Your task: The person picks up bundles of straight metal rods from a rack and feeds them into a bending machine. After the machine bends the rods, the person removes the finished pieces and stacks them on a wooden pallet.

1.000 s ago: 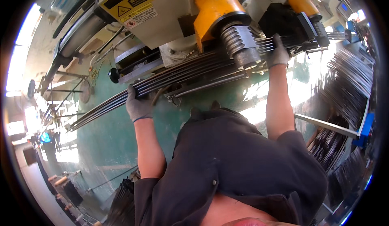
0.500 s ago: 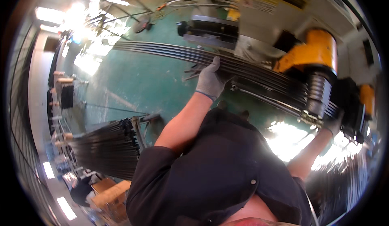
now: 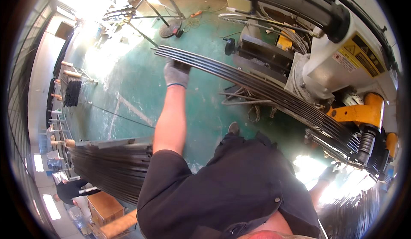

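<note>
My left hand, in a grey glove, grips a row of several long dark metal tubes close to their far left end. Side by side, the tubes run down to the right. Their other ends go under the coil spring and orange arm of a machine. My right hand, also gloved, is below the machine's near side, apart from the tubes. Glare around it hides how its fingers are held.
A rack of dark tubes stands at the left. More tubes, smeared by glare, lie at the lower right. A cardboard box and another person are at the lower left. Thin bent rods lie on the green floor below the tubes.
My left hand has slid left along the tubes to near their end. My right hand has come away from the machine, down and left. The view has shifted.
</note>
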`<state>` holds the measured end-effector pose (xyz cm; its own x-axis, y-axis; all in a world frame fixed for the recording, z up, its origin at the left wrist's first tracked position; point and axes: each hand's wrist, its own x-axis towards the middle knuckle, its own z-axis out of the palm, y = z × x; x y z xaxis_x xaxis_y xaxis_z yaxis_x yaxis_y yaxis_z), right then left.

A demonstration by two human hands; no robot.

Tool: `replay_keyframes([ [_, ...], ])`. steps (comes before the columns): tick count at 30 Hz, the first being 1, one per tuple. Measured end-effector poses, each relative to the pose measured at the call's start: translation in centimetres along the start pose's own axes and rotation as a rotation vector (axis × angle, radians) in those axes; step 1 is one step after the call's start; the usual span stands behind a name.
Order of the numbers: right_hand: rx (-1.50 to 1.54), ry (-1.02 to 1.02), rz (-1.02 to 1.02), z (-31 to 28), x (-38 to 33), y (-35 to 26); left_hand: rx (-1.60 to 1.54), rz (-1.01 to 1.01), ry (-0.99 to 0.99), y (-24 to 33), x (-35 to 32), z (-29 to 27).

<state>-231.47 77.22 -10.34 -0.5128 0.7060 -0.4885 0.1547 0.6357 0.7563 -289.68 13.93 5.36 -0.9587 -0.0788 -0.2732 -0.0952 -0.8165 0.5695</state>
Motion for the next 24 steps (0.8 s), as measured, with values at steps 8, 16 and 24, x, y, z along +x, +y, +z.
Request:
replay_keyframes([
  [8,0.139,-0.231,-0.364,-9.3,-11.4,-11.2,0.389,0.161,0.246,9.5,8.8,-3.6],
  [16,0.048,-0.128,-0.305,-6.8,-8.9,-11.5,0.474,0.038,-0.022,8.6,5.7,-4.3],
  [24,-0.073,0.083,-0.474,-17.5,-9.7,-10.1,0.302,-0.065,-0.090,8.2,8.0,-4.5],
])
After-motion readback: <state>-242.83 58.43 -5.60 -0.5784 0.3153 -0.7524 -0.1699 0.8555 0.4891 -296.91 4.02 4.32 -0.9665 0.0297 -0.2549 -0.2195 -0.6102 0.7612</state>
